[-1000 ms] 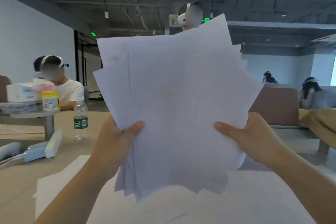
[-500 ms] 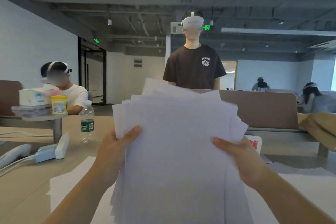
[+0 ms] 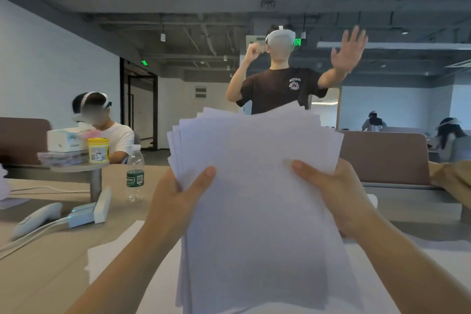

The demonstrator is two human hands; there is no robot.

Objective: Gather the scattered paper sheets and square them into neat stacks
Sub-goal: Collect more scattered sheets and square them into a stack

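Note:
A thick bundle of white paper sheets (image 3: pixel 254 199) stands nearly upright in front of me, its top edges still fanned and uneven. My left hand (image 3: pixel 175 201) grips the bundle's left edge, thumb across the front. My right hand (image 3: pixel 336 194) grips the right edge the same way. The bundle's lower end reaches down to the table, where more white sheets (image 3: pixel 112 260) lie flat at the left and others (image 3: pixel 433 250) at the right.
On the tan table (image 3: pixel 51 275) at the left are a water bottle (image 3: pixel 135 173), a white controller (image 3: pixel 35 216), a cabled device (image 3: pixel 86 211). A raised stand holds a tissue box (image 3: pixel 66 139) and yellow jar (image 3: pixel 98 150). A standing person (image 3: pixel 277 89) waves; another sits left.
The bundle has dropped from in front of my face to the table and its sheets have drawn closer together. The standing person behind has raised both arms.

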